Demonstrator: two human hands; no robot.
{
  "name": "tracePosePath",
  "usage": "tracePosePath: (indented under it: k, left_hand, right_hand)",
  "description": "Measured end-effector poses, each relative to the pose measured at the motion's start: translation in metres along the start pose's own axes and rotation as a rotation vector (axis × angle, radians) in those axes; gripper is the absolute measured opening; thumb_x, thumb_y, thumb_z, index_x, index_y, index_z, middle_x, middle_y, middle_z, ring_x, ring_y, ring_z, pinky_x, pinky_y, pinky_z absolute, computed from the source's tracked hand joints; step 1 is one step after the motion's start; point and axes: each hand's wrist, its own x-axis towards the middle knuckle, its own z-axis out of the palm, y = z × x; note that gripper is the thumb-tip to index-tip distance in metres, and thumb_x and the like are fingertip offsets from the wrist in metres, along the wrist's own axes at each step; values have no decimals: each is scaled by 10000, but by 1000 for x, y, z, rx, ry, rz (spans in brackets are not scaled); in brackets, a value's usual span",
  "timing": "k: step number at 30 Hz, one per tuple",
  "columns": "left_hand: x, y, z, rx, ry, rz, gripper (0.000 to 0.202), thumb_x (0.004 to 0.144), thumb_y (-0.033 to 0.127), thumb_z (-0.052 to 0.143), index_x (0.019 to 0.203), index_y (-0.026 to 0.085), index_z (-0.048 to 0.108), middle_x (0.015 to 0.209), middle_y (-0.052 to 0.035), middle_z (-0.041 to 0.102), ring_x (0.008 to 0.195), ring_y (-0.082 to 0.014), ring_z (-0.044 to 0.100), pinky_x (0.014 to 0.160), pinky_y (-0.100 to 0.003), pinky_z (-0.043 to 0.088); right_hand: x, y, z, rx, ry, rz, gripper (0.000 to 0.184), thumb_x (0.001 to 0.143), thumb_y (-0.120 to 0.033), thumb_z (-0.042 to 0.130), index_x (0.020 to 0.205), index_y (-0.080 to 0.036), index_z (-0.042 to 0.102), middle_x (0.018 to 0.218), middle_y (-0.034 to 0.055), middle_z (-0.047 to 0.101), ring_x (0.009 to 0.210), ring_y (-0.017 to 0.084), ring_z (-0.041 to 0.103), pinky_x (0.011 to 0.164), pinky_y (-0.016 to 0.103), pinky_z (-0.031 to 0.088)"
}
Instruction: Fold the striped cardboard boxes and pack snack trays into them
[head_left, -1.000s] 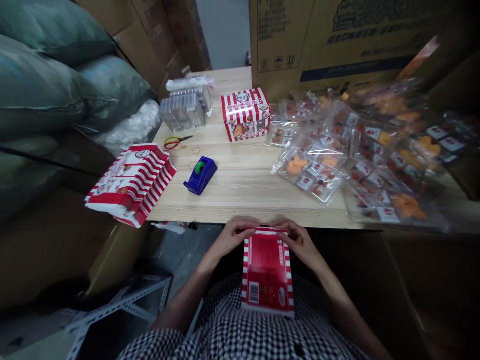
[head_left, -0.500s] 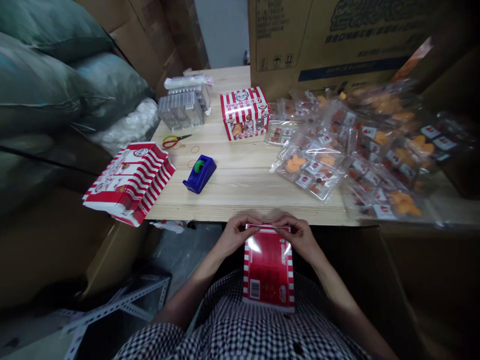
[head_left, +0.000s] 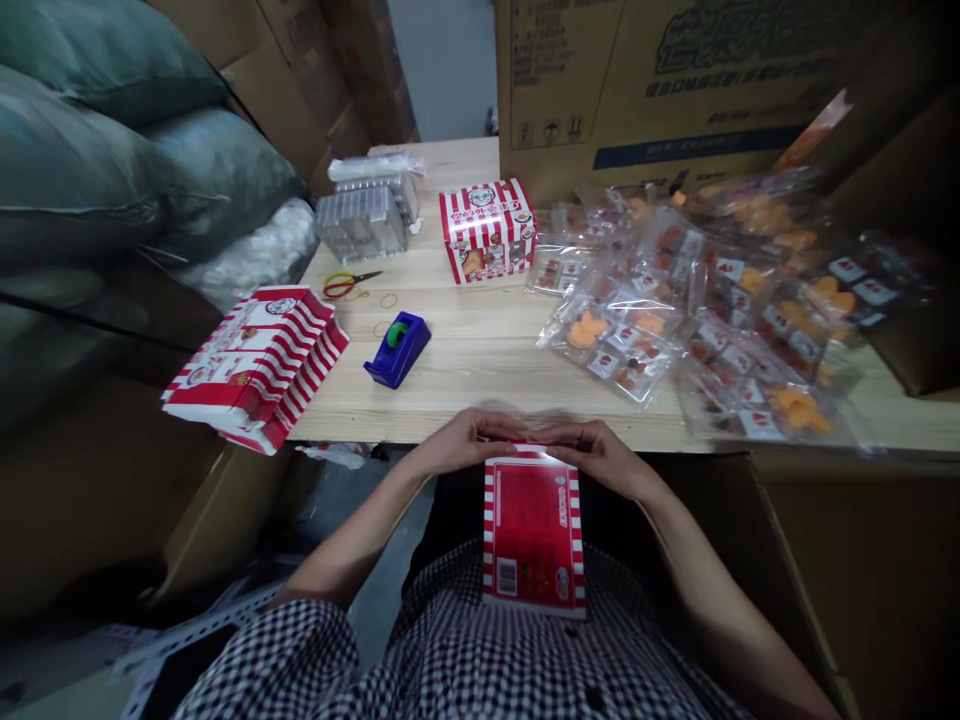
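Note:
A red and white striped carton (head_left: 534, 530) lies against my lap, its red face with a barcode turned up. My left hand (head_left: 480, 438) pinches the carton's far edge from the left, thumb on top. From the right, my right hand (head_left: 589, 450) grips the same edge, and the fingertips of both hands nearly meet there, partly blurred. On the table beyond stands a folded-up striped box (head_left: 489, 230). To the left, a stack of flat striped cartons (head_left: 255, 365) rests at the table's edge.
On the wooden table (head_left: 480, 370) are a blue tape dispenser (head_left: 399, 350), scissors (head_left: 349, 284) and clear plastic cases (head_left: 361, 222). Clear bags of small orange toys (head_left: 630, 335) spread over the right side. A large cardboard box (head_left: 675, 90) stands behind; stuffed sacks (head_left: 67, 170) are at left.
Both hands have shifted slightly and flattened across the carton's far edge, fingers more stretched. My elbows have spread outward. The carton stays nearly in place, and its glare has faded.

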Motion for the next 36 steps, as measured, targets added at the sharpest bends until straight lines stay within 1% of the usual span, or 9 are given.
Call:
tracePosePath:
  k: [6,10,15,20,23,25,30,33,36]
  left_hand:
    - [4,-1,2,50,63,-24,248,811,321,743,1023,208,804,961,-87,799,801,-221,727,749,-301,543]
    - [6,1,4,11,89,-49,253,794,312,751,1009,191,809,911,-93,799,740,-212,714,705,-302,534]
    - [7,2,2,55,94,-44,237,791,299,745,987,185,812,897,-87,799,720,-195,702,688,-287,520]
    - [4,0,4,128,120,-29,176,807,257,725,947,198,814,852,-64,798,682,-166,685,654,-256,496]
    - [0,-2,7,162,127,-7,171,824,259,718,943,178,811,829,-63,792,676,-159,684,625,-233,480]
    - [-5,-3,10,203,123,10,209,855,276,696,1000,167,799,858,-68,790,731,-169,696,662,-240,498]
    - [-23,8,12,286,74,91,283,968,277,554,1174,211,736,1136,-82,760,1052,-207,693,950,-343,518]
    - [-32,17,7,270,8,112,311,987,262,523,1247,255,694,1270,-70,710,1185,-206,647,1060,-386,467]
    - [-34,18,-1,153,-20,30,314,950,283,596,1247,249,691,1281,-76,705,1169,-206,661,1026,-377,497]
  right_hand:
    - [8,2,-3,43,-1,32,193,775,-357,794,929,-243,810,894,36,806,804,203,745,749,342,591]
    - [14,-2,-8,69,-26,85,178,738,-325,817,868,-203,812,827,36,804,700,171,726,669,282,564]
    - [17,-3,-8,89,-26,103,141,725,-294,823,833,-205,810,757,10,788,635,137,685,617,241,521]
    - [5,6,4,228,78,171,117,720,-282,824,820,-225,803,747,-10,778,634,118,674,623,217,504]
    - [-6,9,12,321,135,213,165,749,-316,808,893,-237,804,808,1,794,703,143,708,696,245,534]
    - [-14,8,15,323,145,208,228,791,-370,785,976,-239,796,902,20,803,819,181,734,800,295,553]
    - [-31,1,18,145,80,139,372,936,-496,618,1220,-278,719,1232,49,735,1164,261,665,1083,465,452]
    - [-35,-4,18,17,55,77,355,975,-472,568,1275,-321,682,1308,27,695,1240,257,621,1128,476,413]
    - [-34,-7,17,-85,32,36,341,994,-441,547,1297,-338,664,1323,21,686,1264,256,604,1126,476,419]
